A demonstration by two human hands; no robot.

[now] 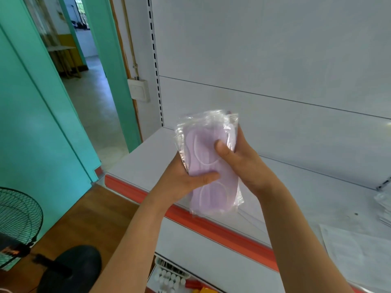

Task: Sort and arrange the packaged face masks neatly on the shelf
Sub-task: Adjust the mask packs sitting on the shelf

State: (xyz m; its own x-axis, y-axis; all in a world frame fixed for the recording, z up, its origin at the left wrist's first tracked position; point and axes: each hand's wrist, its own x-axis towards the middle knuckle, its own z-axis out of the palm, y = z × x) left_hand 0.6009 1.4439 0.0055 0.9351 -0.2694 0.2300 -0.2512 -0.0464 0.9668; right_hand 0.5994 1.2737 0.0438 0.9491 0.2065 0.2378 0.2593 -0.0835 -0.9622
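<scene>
Above shelf front: both hands are holding one stack of lilac face masks (209, 166) in clear plastic sleeves, up in the air over the white shelf board (152, 159), not touching it.
L hand (186, 180): gripping the stack's left edge & lower half; thumb is lying across the front of the top pack, fingers are wrapping round behind (hidden).
R hand (239, 157): gripping the stack's right edge higher up; thumb is pressing on the front face, fingers are curling behind.
Stack: standing tilted, long side running top-left to bottom-right; white ear loops are showing thru the plastic; sleeve tops are sticking up loose above the masks.
Shelf: white board w/ orange-red price strip (190, 220) running along the front edge; white back panel (275, 60) behind, slotted upright (155, 60) at its left.
More packs: a clear-wrapped pile (385, 206) is lying at the far right on the shelf, cut by the frame edge; flat white sheets or packs (357, 254) are lying near the bottom right, can't tell which.
Below shelf: small white caps or bottles (169, 278) are showing on a lower level.
Left side: teal door frame (118, 60), wall switch box (138, 89), black floor fan (19, 225) on a wood floor.
</scene>
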